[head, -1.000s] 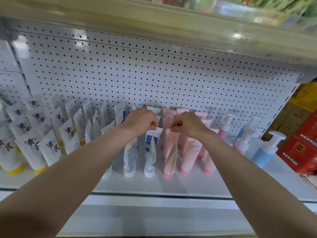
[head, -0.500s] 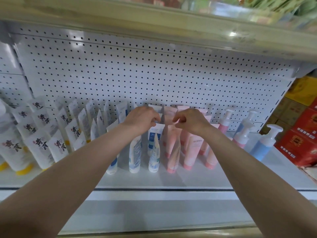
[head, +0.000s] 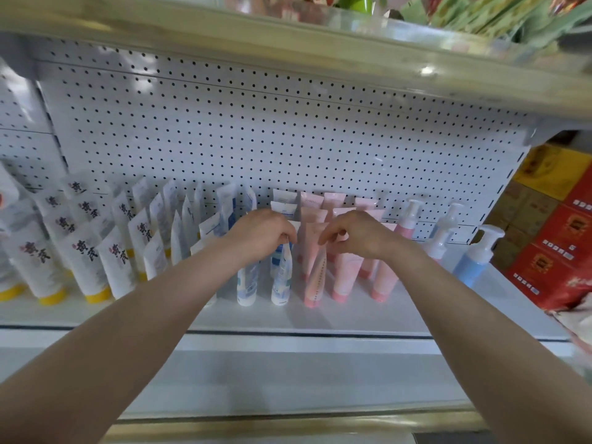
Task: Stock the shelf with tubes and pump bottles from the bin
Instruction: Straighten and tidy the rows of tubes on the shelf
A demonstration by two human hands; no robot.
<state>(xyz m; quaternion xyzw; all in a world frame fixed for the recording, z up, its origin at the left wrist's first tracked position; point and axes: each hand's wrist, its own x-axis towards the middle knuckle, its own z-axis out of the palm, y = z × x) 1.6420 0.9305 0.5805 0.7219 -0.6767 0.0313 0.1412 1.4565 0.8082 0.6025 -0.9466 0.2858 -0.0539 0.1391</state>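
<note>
2 glossy, flat-crimped tubes on smooth white shelf (head: 320, 318): left hand (head: 262, 233) pinches blue-white tube (head: 282, 277) top, right hand (head: 358, 233) fingers (head: 324, 239) curled at pink tube (head: 315, 274) top, can't tell if pinching.

Single head-worn wide-angle camera. Faces forward and slightly down, at close range to the shelf (head: 320, 318). Pegboard (head: 288, 139) fills 12 o'clock; forearms (head: 134, 315) enter from 5 and 7 o'clock.
</note>
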